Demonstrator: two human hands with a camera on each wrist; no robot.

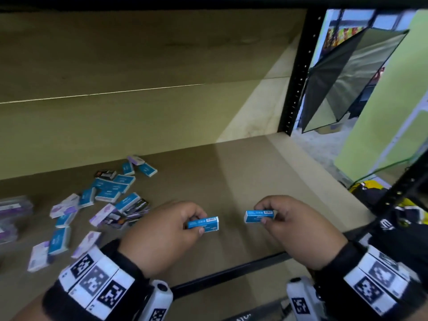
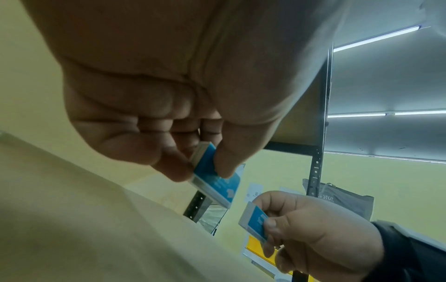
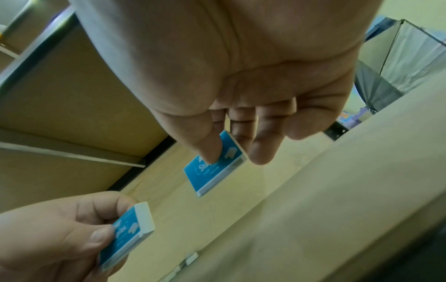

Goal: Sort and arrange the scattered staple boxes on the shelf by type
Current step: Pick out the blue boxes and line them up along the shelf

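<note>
My left hand (image 1: 196, 222) pinches a small blue staple box (image 1: 203, 224) between thumb and fingers, held just above the brown shelf board (image 1: 243, 181). My right hand (image 1: 266, 216) pinches a second blue staple box (image 1: 259, 215) the same way, a short gap to the right. In the left wrist view the left hand's blue box (image 2: 214, 177) shows under the thumb, with the right hand's box (image 2: 255, 222) below it. In the right wrist view the right hand's box (image 3: 212, 167) and the left hand's box (image 3: 128, 234) both show.
A scattered heap of blue, purple-white and black staple boxes (image 1: 104, 200) lies on the shelf to the left. Stacked purple boxes (image 1: 11, 216) sit at the far left edge. A black shelf upright (image 1: 298, 72) stands at the right and a black front rail (image 1: 231, 272) runs below my hands.
</note>
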